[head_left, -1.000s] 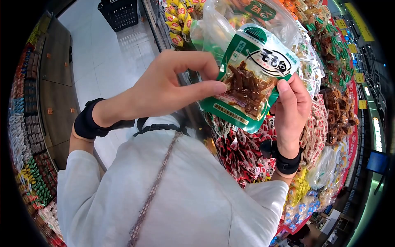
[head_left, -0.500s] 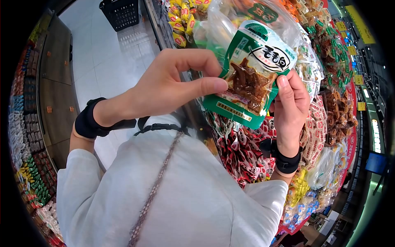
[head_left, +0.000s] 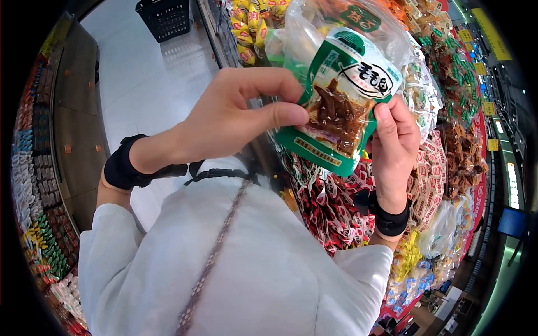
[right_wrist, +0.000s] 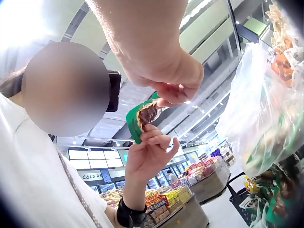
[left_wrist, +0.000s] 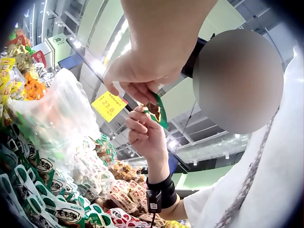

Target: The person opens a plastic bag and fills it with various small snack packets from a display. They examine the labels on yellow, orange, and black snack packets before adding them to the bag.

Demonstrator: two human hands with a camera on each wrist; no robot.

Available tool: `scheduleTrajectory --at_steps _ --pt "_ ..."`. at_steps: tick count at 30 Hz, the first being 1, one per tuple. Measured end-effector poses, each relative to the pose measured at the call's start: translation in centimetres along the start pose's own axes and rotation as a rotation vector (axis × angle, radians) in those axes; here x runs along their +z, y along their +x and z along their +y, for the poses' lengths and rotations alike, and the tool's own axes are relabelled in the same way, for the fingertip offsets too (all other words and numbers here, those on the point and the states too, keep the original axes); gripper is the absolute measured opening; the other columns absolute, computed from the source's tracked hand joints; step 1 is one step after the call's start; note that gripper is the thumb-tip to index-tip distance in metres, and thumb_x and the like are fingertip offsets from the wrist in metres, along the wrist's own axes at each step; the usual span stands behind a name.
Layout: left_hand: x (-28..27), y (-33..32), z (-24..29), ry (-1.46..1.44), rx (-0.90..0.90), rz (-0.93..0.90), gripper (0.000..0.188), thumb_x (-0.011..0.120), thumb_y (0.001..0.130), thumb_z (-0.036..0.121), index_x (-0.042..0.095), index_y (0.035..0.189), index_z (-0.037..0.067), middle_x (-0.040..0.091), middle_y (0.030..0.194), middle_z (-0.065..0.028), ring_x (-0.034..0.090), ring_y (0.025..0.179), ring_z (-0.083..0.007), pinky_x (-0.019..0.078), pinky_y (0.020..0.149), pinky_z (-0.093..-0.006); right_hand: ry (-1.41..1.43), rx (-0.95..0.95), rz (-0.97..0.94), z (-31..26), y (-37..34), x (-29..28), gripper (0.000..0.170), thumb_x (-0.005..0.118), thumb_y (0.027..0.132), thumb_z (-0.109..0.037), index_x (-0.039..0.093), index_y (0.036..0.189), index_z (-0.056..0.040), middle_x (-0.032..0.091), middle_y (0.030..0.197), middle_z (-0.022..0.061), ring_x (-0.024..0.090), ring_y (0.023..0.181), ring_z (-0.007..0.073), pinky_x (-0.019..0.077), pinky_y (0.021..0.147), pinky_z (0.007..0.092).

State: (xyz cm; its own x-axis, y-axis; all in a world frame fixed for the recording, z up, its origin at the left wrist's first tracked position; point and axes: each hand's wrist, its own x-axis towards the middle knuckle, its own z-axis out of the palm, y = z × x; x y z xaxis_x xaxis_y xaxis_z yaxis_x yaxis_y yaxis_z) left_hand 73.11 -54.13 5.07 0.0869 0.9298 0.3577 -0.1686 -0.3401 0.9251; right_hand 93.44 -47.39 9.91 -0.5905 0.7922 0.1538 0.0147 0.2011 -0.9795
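Green-and-white by packaging: pinching the left edge of a snack pouch [head_left: 339, 115] between thumb and fingers of the left hand [head_left: 241, 115], gripping its right edge likewise with the right hand [head_left: 395, 143]. Holding it raised and tilted between both, printed front facing up. Finding no tear in the visible film. Rating the pick-up, on present position, as done; rating handling as under way, and setting down or bagging as not yet done. Noting next a clear plastic bag [left_wrist: 61, 114] behind the pouch, contents too blurred to confirm, and like-printed pouches [left_wrist: 71, 213] heaped near it. Recording also red packets [head_left: 336, 215] below, a yellow price sign [left_wrist: 108, 107] beyond, and, well apart, a black basket [head_left: 164, 21] on the floor [head_left: 129, 73].
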Motion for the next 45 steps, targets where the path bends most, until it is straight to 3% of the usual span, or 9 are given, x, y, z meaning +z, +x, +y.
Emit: scheduleTrajectory --at_steps 3,6,10,14,18,23,26,31,45 --pt "-0.8 0.4 -0.2 0.121 -0.037 0.034 0.018 0.063 0.078 0.016 0.054 0.082 0.000 0.055 0.078 -0.0004 0.051 0.072 -0.0094 0.0403 0.067 -0.0228 -0.004 0.050 0.127 -0.4 0.2 0.8 0.015 0.045 0.089 -0.015 0.052 0.081 -0.0039 0.051 0.062 -0.0025 0.043 0.049 0.0021 0.0297 0.042 0.0153" --pt "-1.3 1.8 -1.7 0.694 0.688 0.364 0.024 0.065 0.075 0.024 0.054 0.085 0.005 0.055 0.083 -0.0020 0.053 0.073 -0.0171 0.0419 0.068 -0.0274 -0.018 0.110 0.210 -0.4 0.4 0.9 0.014 0.046 0.087 -0.012 0.053 0.077 -0.0040 0.050 0.061 -0.0033 0.043 0.049 0.0023 0.0306 0.043 0.0156" --pt "0.2 0.6 -1.4 1.023 1.059 0.086 0.042 0.060 0.071 0.049 0.053 0.084 0.009 0.056 0.081 -0.0020 0.056 0.074 -0.0183 0.0434 0.080 -0.0378 -0.075 0.152 0.180 0.6 0.8 -0.8 0.015 0.047 0.085 -0.012 0.052 0.073 -0.0041 0.049 0.060 -0.0037 0.043 0.047 0.0023 0.0308 0.044 0.0157" --pt "1.1 1.1 -1.7 1.291 1.126 0.195 0.026 0.065 0.065 0.028 0.060 0.083 0.010 0.058 0.078 0.0011 0.056 0.072 -0.0137 0.0446 0.075 -0.0353 -0.110 0.107 0.148 0.6 0.7 -0.6 0.016 0.046 0.086 -0.014 0.055 0.079 -0.0025 0.055 0.065 0.0006 0.045 0.049 0.0036 0.0319 0.044 0.0159" --pt "-0.4 1.7 -1.3 1.267 0.953 0.176 0.026 0.063 0.056 0.008 0.061 0.081 0.007 0.058 0.072 -0.0001 0.056 0.070 -0.0136 0.0440 0.073 -0.0316 0.026 -0.036 0.100 0.5 0.3 0.0 0.018 0.046 0.087 -0.015 0.056 0.086 -0.0001 0.060 0.073 0.0066 0.049 0.055 0.0058 0.0341 0.046 0.0161" --pt "-1.2 2.2 -2.2 0.003 0.153 0.224 0.021 0.058 0.083 0.010 0.055 0.102 0.004 0.059 0.095 -0.0007 0.055 0.088 -0.0087 0.0431 0.081 -0.0262 -0.158 0.146 -0.128 -0.1 0.1 -0.7 0.023 0.051 0.087 -0.019 0.057 0.094 0.0018 0.061 0.077 0.0066 0.052 0.061 0.0077 0.0374 0.049 0.0179" --pt "-0.4 2.3 -1.5 -0.304 0.070 0.255 0.024 0.062 0.079 0.010 0.054 0.101 0.002 0.061 0.095 -0.0021 0.055 0.088 -0.0080 0.0436 0.079 -0.0231 -0.086 0.167 -0.194 1.1 0.2 0.1 0.023 0.053 0.086 -0.020 0.057 0.093 0.0017 0.062 0.077 0.0070 0.052 0.061 0.0078 0.0387 0.050 0.0189" --pt "0.6 1.0 -0.6 -0.408 -0.091 0.141 0.036 0.063 0.077 0.009 0.052 0.111 0.002 0.059 0.102 -0.0038 0.055 0.092 -0.0091 0.0424 0.082 -0.0236 0.008 0.037 0.052 0.7 -0.1 0.8 0.016 0.049 0.088 -0.015 0.054 0.092 -0.0009 0.060 0.073 0.0066 0.051 0.056 0.0061 0.0372 0.046 0.0165" --pt "0.9 0.1 -0.7 -0.358 -0.374 -0.097 0.033 0.062 0.077 0.006 0.052 0.108 -0.001 0.060 0.100 -0.0077 0.058 0.090 -0.0142 0.0457 0.083 -0.0285 0.012 -0.062 0.066 1.3 0.2 0.1 0.009 0.051 0.087 -0.011 0.052 0.085 -0.0022 0.054 0.066 0.0015 0.045 0.053 0.0045 0.0336 0.047 0.0159"
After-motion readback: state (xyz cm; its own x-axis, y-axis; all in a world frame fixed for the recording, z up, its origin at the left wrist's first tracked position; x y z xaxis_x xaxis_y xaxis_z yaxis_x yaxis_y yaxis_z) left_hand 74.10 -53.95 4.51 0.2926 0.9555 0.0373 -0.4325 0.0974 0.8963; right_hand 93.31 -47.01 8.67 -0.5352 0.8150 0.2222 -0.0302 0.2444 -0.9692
